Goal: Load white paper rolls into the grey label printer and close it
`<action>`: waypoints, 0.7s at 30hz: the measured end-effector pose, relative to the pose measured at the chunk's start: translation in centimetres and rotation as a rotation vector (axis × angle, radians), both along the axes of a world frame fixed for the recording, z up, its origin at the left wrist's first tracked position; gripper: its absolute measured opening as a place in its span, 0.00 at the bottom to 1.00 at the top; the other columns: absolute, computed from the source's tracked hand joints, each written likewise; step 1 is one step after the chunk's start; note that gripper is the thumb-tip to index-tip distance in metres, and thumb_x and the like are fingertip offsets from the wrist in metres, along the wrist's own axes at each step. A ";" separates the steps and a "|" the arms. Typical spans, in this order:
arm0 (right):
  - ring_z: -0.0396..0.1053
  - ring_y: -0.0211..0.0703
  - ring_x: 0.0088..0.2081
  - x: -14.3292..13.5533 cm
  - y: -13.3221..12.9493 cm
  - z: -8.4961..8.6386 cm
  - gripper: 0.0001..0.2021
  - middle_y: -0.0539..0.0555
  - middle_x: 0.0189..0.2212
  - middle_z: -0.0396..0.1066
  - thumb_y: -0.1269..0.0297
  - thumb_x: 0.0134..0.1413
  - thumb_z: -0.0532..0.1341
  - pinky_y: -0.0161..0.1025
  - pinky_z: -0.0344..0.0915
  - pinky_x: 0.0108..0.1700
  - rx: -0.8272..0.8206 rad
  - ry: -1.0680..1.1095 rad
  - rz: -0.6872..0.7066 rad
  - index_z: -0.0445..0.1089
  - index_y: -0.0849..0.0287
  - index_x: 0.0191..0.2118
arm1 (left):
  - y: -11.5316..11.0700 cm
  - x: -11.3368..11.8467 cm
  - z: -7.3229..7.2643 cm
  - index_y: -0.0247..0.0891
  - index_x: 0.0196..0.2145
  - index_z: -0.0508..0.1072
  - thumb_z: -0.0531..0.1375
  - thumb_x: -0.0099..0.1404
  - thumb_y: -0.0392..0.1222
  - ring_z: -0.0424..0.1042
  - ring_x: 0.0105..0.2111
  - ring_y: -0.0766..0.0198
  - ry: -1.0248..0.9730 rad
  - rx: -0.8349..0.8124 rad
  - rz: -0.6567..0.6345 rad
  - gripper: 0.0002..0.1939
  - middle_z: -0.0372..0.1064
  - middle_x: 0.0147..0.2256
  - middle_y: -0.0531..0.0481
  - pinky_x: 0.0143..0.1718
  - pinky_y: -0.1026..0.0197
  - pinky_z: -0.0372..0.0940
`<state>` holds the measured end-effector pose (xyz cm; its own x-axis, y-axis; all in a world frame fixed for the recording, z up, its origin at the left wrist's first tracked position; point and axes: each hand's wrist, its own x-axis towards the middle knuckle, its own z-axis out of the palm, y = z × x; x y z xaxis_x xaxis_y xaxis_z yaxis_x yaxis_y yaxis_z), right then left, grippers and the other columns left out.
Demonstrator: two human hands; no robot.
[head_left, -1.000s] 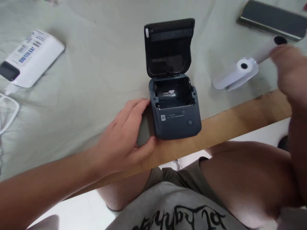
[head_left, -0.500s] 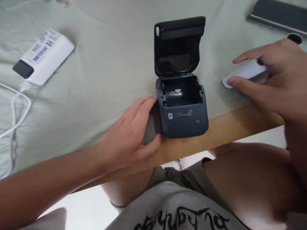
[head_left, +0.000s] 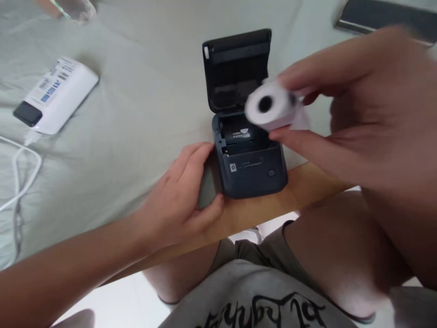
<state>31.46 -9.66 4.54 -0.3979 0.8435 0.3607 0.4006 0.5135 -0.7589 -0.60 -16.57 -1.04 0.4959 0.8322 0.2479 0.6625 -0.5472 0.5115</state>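
My right hand [head_left: 372, 105] now has the paper roll [head_left: 254, 109] pinched, lifted over the open printer [head_left: 252, 177] that my unclenched left hand [head_left: 179, 191] touches.

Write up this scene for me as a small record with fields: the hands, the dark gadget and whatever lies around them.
Left hand: left hand, fingertips at the left side of the dark device
Right hand: right hand, gripping a white roll by its sides, slightly blurred
Lid: lid standing open
Compartment: small label visible inside; right part hidden behind the roll
Upper left: white gadget with a cable
Upper right: dark flat object
Surface: pale green cloth, wooden edge
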 end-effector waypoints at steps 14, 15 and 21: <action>0.90 0.46 0.57 -1.4 2.7 -1.3 0.06 0.46 0.55 0.91 0.63 0.82 0.68 0.49 0.86 0.58 0.277 -0.298 0.092 0.85 0.48 0.51 | 0.3 -0.8 0.8 0.47 0.88 0.61 0.64 0.83 0.43 0.84 0.75 0.35 0.027 -0.103 -0.073 0.41 0.76 0.80 0.33 0.74 0.30 0.89; 0.90 0.46 0.58 -1.4 2.5 -1.2 0.06 0.45 0.56 0.90 0.63 0.83 0.68 0.49 0.85 0.59 0.239 -0.274 0.095 0.86 0.49 0.50 | 0.2 -0.7 0.6 0.47 0.88 0.61 0.63 0.84 0.44 0.84 0.75 0.34 0.005 -0.081 -0.050 0.40 0.77 0.79 0.32 0.74 0.29 0.88; 0.84 0.41 0.47 -0.9 1.2 -0.5 0.09 0.46 0.51 0.87 0.53 0.83 0.70 0.49 0.82 0.51 0.077 -0.202 0.242 0.89 0.42 0.48 | -0.4 -0.2 -0.2 0.55 0.93 0.55 0.64 0.85 0.42 0.82 0.78 0.33 -0.086 -0.044 -0.073 0.46 0.72 0.82 0.37 0.76 0.29 0.86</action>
<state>30.61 -8.46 4.07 -0.6534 0.6891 0.3134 0.3984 0.6651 -0.6317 -0.81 -16.94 -1.21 0.5343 0.8056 0.2558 0.5742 -0.5680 0.5896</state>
